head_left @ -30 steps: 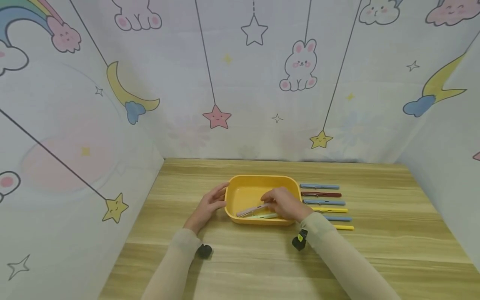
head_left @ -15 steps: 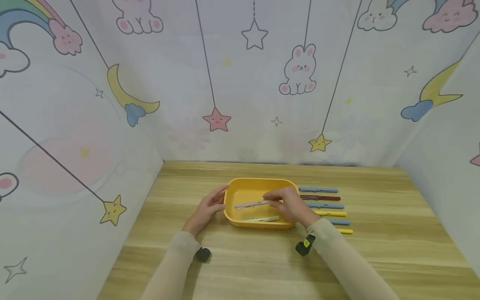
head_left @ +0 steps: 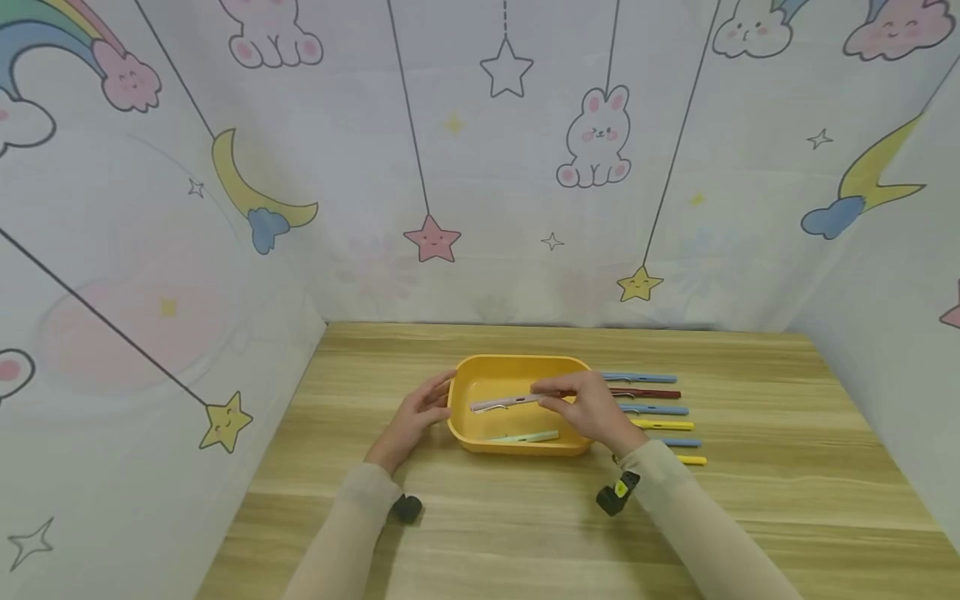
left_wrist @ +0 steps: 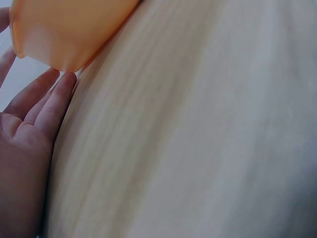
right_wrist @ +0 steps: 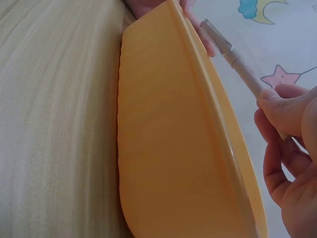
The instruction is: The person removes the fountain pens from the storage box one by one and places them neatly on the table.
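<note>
My right hand (head_left: 588, 408) pinches a pale pink pen (head_left: 510, 402) by one end, its clip end pointing left over the yellow tray (head_left: 525, 448). The right wrist view shows that pen (right_wrist: 242, 67) raised above the tray's rim, between thumb and fingers. Down in the tray lies a pale green pen (head_left: 528, 437). At the tray's left end, my left hand (head_left: 411, 421) rests its extended fingers against the wall. Fingertips (left_wrist: 67, 82) touch the orange-looking tray wall (left_wrist: 74, 34) low down in the left wrist view.
Right of the tray, several pens lie in a column: a blue pen (head_left: 645, 378), a dark red pen (head_left: 656, 394), a yellow pen (head_left: 667, 426) and others, partly covered by my right hand. Patterned cloth walls (head_left: 487, 283) enclose the wooden table (head_left: 510, 533) at the back and sides.
My right hand has lifted the pale pink pen off the tray's bottom and shifted slightly right with it. The pale green pen shows more fully. My left hand stays at the tray.
</note>
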Demonstrator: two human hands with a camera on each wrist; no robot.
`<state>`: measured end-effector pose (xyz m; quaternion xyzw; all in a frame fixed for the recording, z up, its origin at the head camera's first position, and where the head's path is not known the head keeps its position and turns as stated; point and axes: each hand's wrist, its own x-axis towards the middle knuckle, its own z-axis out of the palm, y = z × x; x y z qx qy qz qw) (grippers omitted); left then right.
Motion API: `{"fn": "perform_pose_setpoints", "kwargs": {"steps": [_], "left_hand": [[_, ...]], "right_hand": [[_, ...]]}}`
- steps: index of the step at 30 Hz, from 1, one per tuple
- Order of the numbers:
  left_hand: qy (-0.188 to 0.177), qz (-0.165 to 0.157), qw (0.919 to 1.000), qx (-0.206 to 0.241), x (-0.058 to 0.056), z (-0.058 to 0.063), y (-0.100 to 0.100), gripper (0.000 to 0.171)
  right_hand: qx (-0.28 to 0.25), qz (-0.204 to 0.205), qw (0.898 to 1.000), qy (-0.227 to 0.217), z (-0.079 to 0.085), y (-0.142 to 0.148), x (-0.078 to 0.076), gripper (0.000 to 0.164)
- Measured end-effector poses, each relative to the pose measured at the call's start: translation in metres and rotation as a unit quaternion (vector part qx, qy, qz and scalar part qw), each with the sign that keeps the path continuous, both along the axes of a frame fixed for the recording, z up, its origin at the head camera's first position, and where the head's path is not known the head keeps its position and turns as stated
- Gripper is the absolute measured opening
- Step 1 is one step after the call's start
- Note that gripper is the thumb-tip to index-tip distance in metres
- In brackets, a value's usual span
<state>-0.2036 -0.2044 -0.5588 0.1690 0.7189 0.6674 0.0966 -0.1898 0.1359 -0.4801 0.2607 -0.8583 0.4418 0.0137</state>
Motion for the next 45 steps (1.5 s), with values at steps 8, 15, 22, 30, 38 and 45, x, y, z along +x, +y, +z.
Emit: {"fn": "perform_pose_setpoints", "kwargs": {"steps": [8,15,22,30,38,45], "left_hand": [[-0.015,-0.002,0.9999,0.004,0.003,-0.001,0.000,0.064],[-0.007,-0.002,0.9999,0.008,0.000,0.001,0.000,0.064],[-0.010,-0.001,0.9999,0.010,-0.002,0.004,0.001,0.064],[-0.010,-0.002,0.9998,0.015,0.000,0.002,0.000,0.063],[-0.002,-0.003,0.9998,0.018,0.000,0.001,0.000,0.064],[0.007,-0.007,0.9998,0.016,-0.001,-0.001,-0.001,0.064]], "right_hand": [[-0.034,-0.014,0.999,-0.006,-0.003,0.010,0.009,0.026],[-0.049,-0.031,0.998,-0.003,-0.001,0.021,0.012,0.025],[-0.045,-0.058,0.997,-0.005,0.006,0.033,0.020,0.023],[-0.052,-0.069,0.996,-0.019,0.002,0.054,0.026,0.024],[-0.051,-0.076,0.996,-0.010,-0.002,0.071,0.028,0.024],[-0.055,-0.087,0.995,-0.001,-0.008,0.081,0.034,0.021]]}}
